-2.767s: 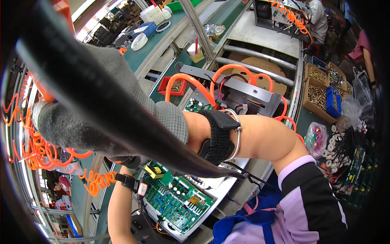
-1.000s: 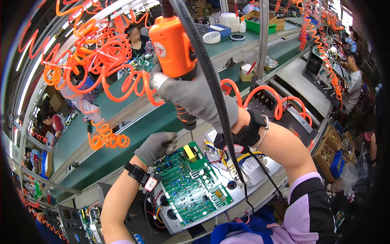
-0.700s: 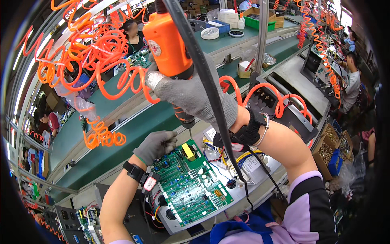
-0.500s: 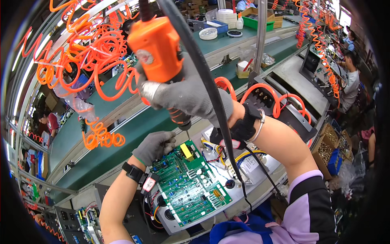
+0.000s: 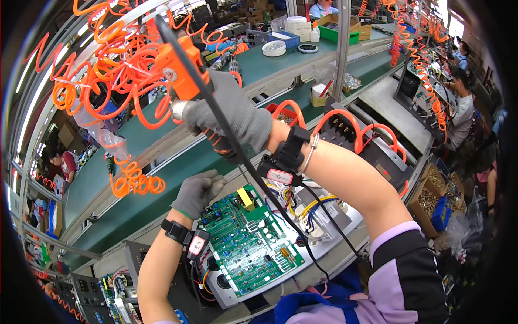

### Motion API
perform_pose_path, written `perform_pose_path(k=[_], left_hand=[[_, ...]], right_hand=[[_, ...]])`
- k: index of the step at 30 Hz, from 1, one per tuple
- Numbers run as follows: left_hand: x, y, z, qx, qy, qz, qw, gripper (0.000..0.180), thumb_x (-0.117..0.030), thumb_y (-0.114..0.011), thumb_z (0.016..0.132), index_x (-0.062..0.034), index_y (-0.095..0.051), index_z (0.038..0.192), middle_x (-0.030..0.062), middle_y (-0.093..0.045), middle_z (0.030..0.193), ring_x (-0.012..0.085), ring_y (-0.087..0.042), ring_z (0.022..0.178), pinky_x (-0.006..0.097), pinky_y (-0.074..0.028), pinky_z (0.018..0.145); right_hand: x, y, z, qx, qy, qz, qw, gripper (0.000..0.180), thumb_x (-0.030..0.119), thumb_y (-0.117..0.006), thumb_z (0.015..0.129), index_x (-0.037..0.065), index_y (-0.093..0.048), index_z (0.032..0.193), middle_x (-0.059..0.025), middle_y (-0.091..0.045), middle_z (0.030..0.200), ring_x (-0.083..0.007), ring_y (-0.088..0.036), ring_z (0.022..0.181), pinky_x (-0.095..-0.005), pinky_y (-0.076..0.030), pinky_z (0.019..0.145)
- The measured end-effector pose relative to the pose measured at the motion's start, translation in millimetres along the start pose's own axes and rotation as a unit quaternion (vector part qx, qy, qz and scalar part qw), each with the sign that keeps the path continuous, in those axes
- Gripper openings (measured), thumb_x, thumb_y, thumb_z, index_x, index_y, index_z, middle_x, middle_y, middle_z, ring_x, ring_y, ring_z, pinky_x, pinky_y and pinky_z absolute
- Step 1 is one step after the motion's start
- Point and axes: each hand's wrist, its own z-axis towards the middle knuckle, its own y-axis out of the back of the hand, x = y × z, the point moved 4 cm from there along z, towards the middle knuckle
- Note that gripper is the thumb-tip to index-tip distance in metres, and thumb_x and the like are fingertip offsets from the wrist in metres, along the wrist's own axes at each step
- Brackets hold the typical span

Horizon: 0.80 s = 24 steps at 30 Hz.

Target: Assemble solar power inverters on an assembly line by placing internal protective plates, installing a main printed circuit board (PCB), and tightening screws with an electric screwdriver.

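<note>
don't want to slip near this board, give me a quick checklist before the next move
1. Grip on the driver: ok, the right hand is wrapped around it.
2. Bit contact: cannot tell, the tip is too small to make out.
3. Left hand apart from the bit: ok, a gap shows.
4. View of the right hand unobstructed: not ok, the black cable crosses in front.
5. Board fastened: cannot tell.

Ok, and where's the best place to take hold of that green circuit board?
Probably by its left and right edges, coming from above: the green circuit board lies face up, with components crowding its upper surface and a yellow block near its far edge. The left hand is beside that far edge.
</note>
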Motion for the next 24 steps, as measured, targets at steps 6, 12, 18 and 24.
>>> perform_pose_path(k=[6, 12, 18, 24], left_hand=[[-9.5, -14.5, -16.7, -0.041, 0.025, -0.201, 0.978, 0.042, -0.002, -0.040, 0.095, 0.0061, -0.037, 0.136, 0.0242, -0.051, 0.128, 0.0267, -0.059, 0.111, 0.027, -0.056, 0.078], [-37.2, -54.1, -54.2, 0.003, -0.049, -0.221, 0.974, 0.042, -0.005, -0.041, 0.095, 0.0088, -0.036, 0.134, 0.0225, -0.053, 0.126, 0.0281, -0.060, 0.108, 0.027, -0.056, 0.078], [-62.2, -121.9, -101.4, 0.087, -0.195, -0.112, 0.971, 0.042, -0.012, -0.041, 0.097, 0.0063, -0.038, 0.135, 0.0149, -0.056, 0.125, 0.0179, -0.062, 0.101, 0.021, -0.053, 0.073], [-29.2, -205.3, -196.7, 0.086, -0.175, -0.118, 0.974, 0.046, -0.017, -0.046, 0.097, 0.0057, -0.038, 0.137, 0.0078, -0.059, 0.112, 0.0041, -0.050, 0.069, 0.015, -0.042, 0.056]], right_hand=[[10.2, -5.0, -0.2, 0.053, -0.098, 0.067, 0.992, 0.025, 0.019, -0.071, 0.076, 0.004, -0.059, 0.091, -0.0053, -0.062, 0.070, -0.0125, -0.061, 0.056, -0.0277, -0.050, 0.051], [77.9, -4.4, -39.6, 0.054, 0.007, 0.164, 0.985, 0.028, 0.012, -0.072, 0.075, 0.000, -0.058, 0.096, -0.0057, -0.062, 0.071, -0.0129, -0.060, 0.055, -0.0283, -0.050, 0.049], [199.1, 36.3, -96.9, 0.056, 0.207, 0.193, 0.957, 0.029, 0.028, -0.064, 0.081, 0.000, -0.060, 0.089, -0.0096, -0.064, 0.070, -0.0165, -0.063, 0.061, -0.0300, -0.051, 0.057], [280.5, 101.5, -223.1, 0.135, 0.159, 0.128, 0.969, 0.039, 0.027, -0.061, 0.086, -0.004, -0.050, 0.108, -0.0126, -0.062, 0.083, -0.0196, -0.062, 0.057, -0.0343, -0.053, 0.052]])
